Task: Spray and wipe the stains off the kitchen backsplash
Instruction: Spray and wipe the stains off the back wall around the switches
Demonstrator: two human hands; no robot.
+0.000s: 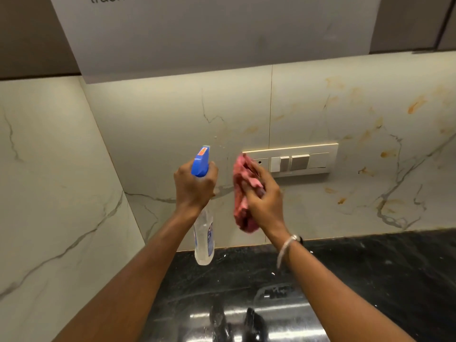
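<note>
Head view: switch plate (298, 159) mid-frame on the stained backsplash (370, 114).
Left hand (195, 186) grips the spray bottle (203, 233); right hand (264, 201) clutches the cloth (243, 193).

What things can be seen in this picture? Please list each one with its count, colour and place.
spray bottle: one, clear with blue head, held in left hand
cloth: one, pink, bunched in right hand
backsplash: one, pale marble pattern, behind counter
stains: several, orange-brown, mostly right part of backsplash
switch panel: one, cream, on backsplash behind cloth
counter: one, black, glossy, below backsplash
paper sheet: one, white, hanging from above
bracelet: one, silver, right wrist
left hand: fingers around bottle neck
right hand: fingers gripping cloth
</note>
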